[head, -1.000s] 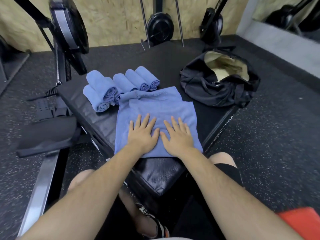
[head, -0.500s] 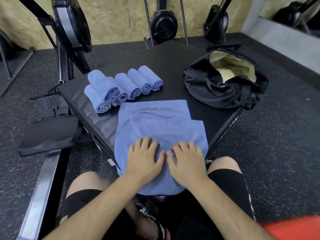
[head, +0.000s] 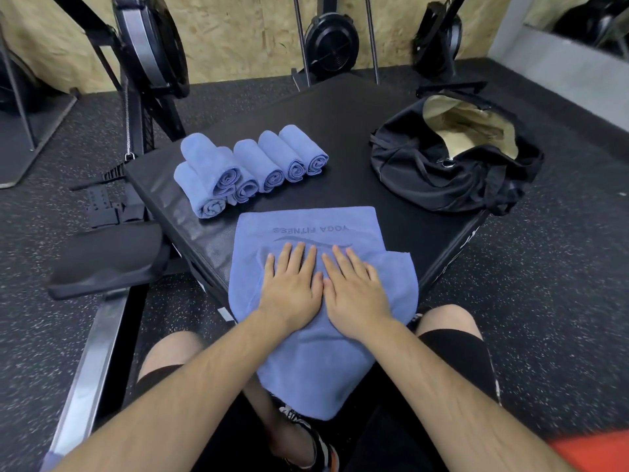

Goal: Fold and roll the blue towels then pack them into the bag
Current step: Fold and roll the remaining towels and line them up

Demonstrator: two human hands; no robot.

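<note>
A blue towel (head: 306, 226) printed "YOGA FITNESS" lies folded lengthwise on the black padded box (head: 340, 131), its near end hanging over the front corner toward my knees. My left hand (head: 291, 287) and my right hand (head: 354, 291) press flat on it side by side, fingers straight. Several rolled blue towels (head: 252, 165) sit in a row at the box's left, one stacked on top. The black bag (head: 442, 172) stands open at the right, its tan lining showing.
Rowing machines stand against the wooden wall behind the box (head: 149, 46). A black rower seat and rail (head: 105, 257) lie close on the left. Speckled rubber floor surrounds the box. A red object (head: 599, 451) shows at the lower right corner.
The towel has slid toward me and now drapes far over the box's front corner. Both hands moved back up the towel, staying flat and together.
</note>
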